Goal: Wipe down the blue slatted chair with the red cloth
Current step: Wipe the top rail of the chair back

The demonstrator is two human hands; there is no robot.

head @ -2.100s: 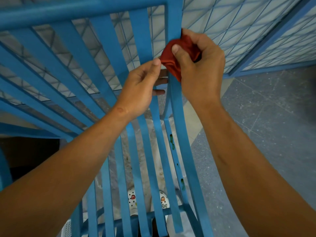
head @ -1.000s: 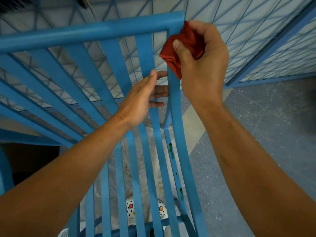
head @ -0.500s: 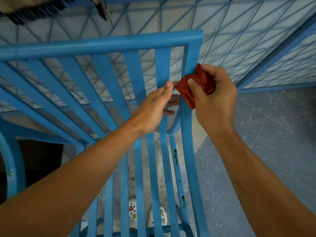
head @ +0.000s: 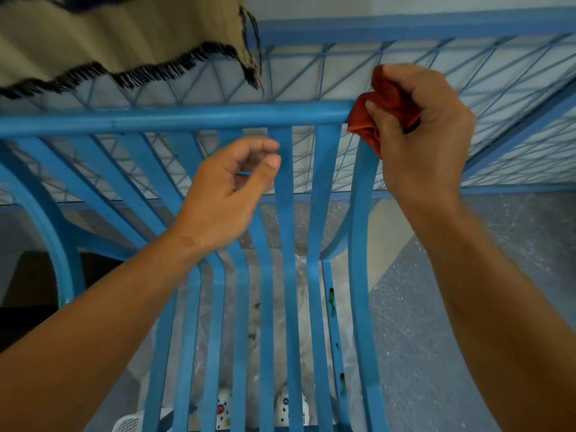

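Clenched round the bunched red cloth [head: 386, 115], the right hand [head: 427, 138] presses it against the right end of the top rail [head: 187, 117] of the blue slatted chair [head: 283, 244], just where the rail meets the outer right upright. That grip has the thumb laid across the front of the cloth and the fingers curled behind it; folds of red stick out above the knuckles and hang below the thumb. The right forearm rises from the lower right corner, wrist bent slightly inward toward the rail.

On the other side, the left hand [head: 227, 194] hovers in front of the back slats, below the rail. Its fingers are loosely curled, thumb and forefinger tips close together just beside one slat [head: 284, 169]; whether they actually pinch or touch it I cannot tell, and nothing is held in the palm. The left forearm comes up from the lower left corner.

Behind the chair runs a blue wire-mesh fence [head: 467, 73], with a beige fringed fabric [head: 109, 42] draped over it at upper left. Grey speckled floor [head: 436, 307] shows at right, and patterned white footwear [head: 224, 410] is visible between the slats at the bottom
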